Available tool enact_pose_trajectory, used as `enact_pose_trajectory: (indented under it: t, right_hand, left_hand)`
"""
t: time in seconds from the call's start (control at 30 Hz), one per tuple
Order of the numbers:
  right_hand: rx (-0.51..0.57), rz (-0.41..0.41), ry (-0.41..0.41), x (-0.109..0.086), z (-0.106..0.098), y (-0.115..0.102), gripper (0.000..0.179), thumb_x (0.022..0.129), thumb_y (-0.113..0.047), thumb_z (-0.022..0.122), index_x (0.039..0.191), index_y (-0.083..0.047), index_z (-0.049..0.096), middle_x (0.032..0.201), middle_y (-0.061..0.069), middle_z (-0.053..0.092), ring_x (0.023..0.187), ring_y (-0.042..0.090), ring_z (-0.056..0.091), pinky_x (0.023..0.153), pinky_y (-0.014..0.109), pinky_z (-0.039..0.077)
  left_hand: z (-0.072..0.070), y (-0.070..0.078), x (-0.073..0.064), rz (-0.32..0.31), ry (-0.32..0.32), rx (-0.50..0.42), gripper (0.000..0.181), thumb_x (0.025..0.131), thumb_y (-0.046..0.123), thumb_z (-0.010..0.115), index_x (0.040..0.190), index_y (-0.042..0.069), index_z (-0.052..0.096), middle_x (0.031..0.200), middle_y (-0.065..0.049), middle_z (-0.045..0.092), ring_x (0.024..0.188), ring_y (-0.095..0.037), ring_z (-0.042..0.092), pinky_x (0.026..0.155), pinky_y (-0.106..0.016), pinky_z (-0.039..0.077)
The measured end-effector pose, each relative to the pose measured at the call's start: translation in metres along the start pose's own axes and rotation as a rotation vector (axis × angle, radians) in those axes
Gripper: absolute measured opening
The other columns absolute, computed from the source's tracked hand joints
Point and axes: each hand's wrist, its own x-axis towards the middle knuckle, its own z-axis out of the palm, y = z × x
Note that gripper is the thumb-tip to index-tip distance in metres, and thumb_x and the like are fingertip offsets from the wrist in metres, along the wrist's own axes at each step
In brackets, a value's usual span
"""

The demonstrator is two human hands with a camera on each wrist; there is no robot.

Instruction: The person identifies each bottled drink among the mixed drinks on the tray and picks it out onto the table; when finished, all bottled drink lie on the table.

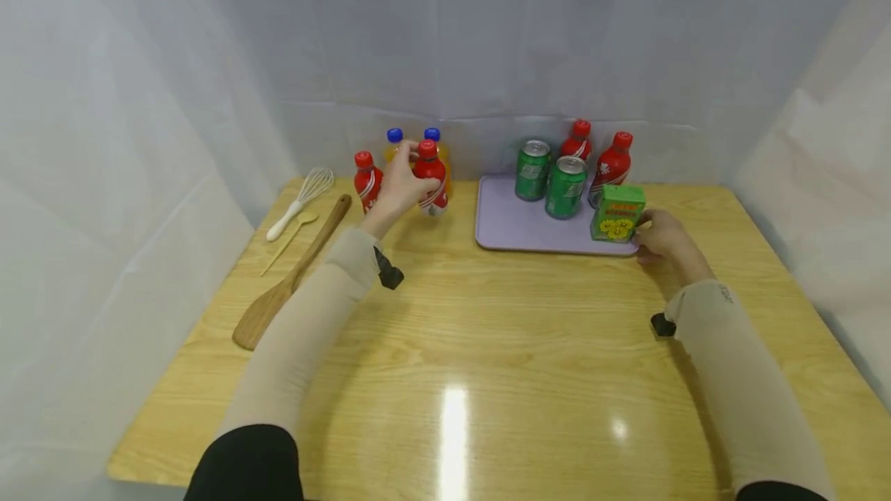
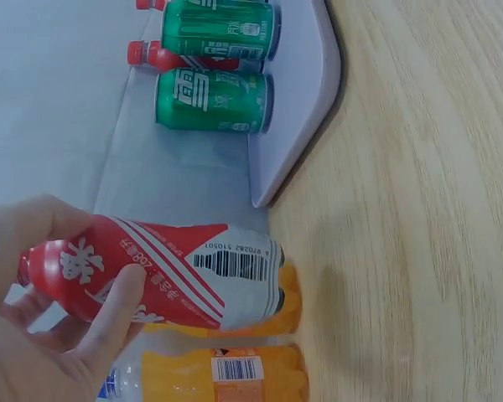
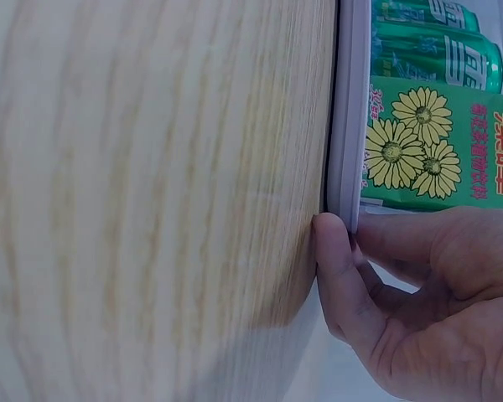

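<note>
My left hand [image 1: 400,185] grips a red-labelled drink bottle [image 1: 430,172] around its upper part, left of the lilac tray [image 1: 504,226]. In the left wrist view, the label with its barcode [image 2: 230,266] faces the camera. Beside this hand stands another red bottle [image 1: 367,182], and orange drink bottles [image 2: 260,377] with blue caps are just behind it. At the tray's front right corner, my right hand [image 1: 664,238] pinches the rim between thumb and fingers. Close to those fingers, a green drink carton [image 1: 618,215] with yellow flowers stands upright on the tray.
Two green cans [image 1: 532,172] and two red bottles [image 1: 612,167] also stand on the tray. Along the table's left side lie a whisk [image 1: 302,199], a small light-coloured spoon [image 1: 291,240] and a wooden spatula [image 1: 295,273]. A pale curtain [image 1: 487,60] hangs behind the table.
</note>
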Motion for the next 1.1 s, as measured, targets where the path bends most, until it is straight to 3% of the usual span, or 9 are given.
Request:
enact_pose_trajectory:
  t: [0.4, 0.9, 1.1]
  right_hand:
    - [-0.007, 0.0, 0.002, 0.002, -0.002, -0.001, 0.049, 0.102, 0.003, 0.05, 0.147, 0.016, 0.034, 0.123, 0.034, 0.048, 0.07, 0.011, 0.063, 0.065, 0.028, 0.065]
    - [-0.01, -0.012, 0.002, 0.002, 0.0, 0.001, 0.048, 0.1, 0.003, 0.051, 0.144, 0.016, 0.036, 0.12, 0.033, 0.048, 0.069, 0.012, 0.063, 0.064, 0.028, 0.064]
    - [0.005, 0.0, 0.003, 0.002, -0.001, 0.0, 0.049, 0.101, 0.004, 0.049, 0.147, 0.016, 0.034, 0.124, 0.035, 0.048, 0.068, 0.012, 0.064, 0.063, 0.027, 0.064]
  left_hand:
    - [-0.002, -0.011, 0.002, -0.041, 0.069, 0.089, 0.072, 0.088, 0.005, 0.075, 0.153, 0.004, 0.045, 0.15, -0.02, 0.059, 0.137, -0.037, 0.058, 0.117, -0.05, 0.049]
    - [-0.002, -0.027, 0.004, -0.062, 0.063, 0.078, 0.071, 0.088, 0.003, 0.074, 0.152, 0.0, 0.044, 0.148, -0.024, 0.058, 0.137, -0.04, 0.057, 0.118, -0.051, 0.049]
    - [-0.002, -0.027, 0.005, -0.073, 0.051, 0.138, 0.065, 0.093, 0.005, 0.07, 0.151, -0.002, 0.041, 0.149, -0.026, 0.056, 0.137, -0.042, 0.057, 0.117, -0.052, 0.049]
